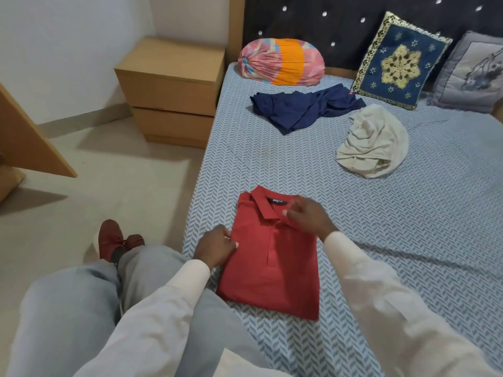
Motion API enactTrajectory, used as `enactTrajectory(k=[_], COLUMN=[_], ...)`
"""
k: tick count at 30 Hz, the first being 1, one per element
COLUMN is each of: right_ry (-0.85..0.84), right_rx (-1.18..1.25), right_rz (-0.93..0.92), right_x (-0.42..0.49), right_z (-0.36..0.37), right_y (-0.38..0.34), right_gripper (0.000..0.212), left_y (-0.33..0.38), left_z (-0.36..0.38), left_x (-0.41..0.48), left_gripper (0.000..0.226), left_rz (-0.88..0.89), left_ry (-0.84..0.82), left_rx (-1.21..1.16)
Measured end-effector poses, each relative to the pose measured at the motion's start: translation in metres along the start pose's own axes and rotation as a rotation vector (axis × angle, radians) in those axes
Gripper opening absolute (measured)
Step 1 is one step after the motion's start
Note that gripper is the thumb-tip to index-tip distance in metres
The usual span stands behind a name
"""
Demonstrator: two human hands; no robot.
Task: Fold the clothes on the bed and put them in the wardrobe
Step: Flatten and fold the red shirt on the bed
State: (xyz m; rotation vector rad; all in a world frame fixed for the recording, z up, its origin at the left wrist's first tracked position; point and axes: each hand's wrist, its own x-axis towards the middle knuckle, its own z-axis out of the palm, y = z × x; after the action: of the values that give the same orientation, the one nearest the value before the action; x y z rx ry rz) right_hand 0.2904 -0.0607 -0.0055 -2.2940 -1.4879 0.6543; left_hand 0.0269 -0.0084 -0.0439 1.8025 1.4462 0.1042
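- Left hand point(216, 244): fingers curled at the left side of the red polo shirt point(269, 262), thumb on top, pinching its folded edge.
- Red polo shirt: folded into a rectangle, collar up, flat on the bed point(408, 227) close to its near left edge. The neck label is too blurred to read.
- Right hand point(307, 214): over the collar's right end, fingers bent, motion-blurred. Whether it grips or only touches cannot be told.
- Grey garment point(375, 142): crumpled heap mid-bed, type unclear.
- Navy garment point(304, 108): crumpled, nearer the headboard point(340, 23).
- Along the head edge, 3 items: striped bolster point(280, 62), blue cushion point(400, 62), and grey cushion point(468, 74), cut off at the right.
- Wooden panel point(30, 140), far left: cut off, identity unclear.
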Motion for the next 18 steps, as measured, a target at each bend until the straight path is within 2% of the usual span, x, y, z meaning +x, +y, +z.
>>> enactTrajectory(k=[2,5,10,13,16,18], right_ry=[0.039,-0.046,-0.349,-0.412,-0.371,-0.303], right_rx=[0.013,-0.039,-0.338,-0.287,-0.169,-0.195], right_rz=[-0.147,-0.232,-0.240,-0.211,-0.161,-0.136], right_x=[0.038,0.092,0.130,0.141,0.148,0.150], right_z=[0.014,0.034,0.045,0.041,0.039,0.044], right_y=[-0.020,-0.038,-0.067,-0.069,-0.070,-0.069], right_gripper=[0.020,0.030,0.026,0.020,0.019,0.025], left_y=[0.006,0.006,-0.004,-0.009,-0.013,-0.016], left_z=[0.005,0.013,0.021,0.023,0.027,0.028], left_x=[0.009,0.019,0.024,0.025,0.028,0.030], left_gripper=[0.029,0.038,0.038,0.037,0.037,0.037], left_rz=[0.057,0.103,0.120,0.138,0.151,0.154], left_ry=[0.023,0.027,0.021,0.009,0.014,0.013], left_rx=[-0.045,-0.051,-0.080,-0.102,-0.125,-0.127])
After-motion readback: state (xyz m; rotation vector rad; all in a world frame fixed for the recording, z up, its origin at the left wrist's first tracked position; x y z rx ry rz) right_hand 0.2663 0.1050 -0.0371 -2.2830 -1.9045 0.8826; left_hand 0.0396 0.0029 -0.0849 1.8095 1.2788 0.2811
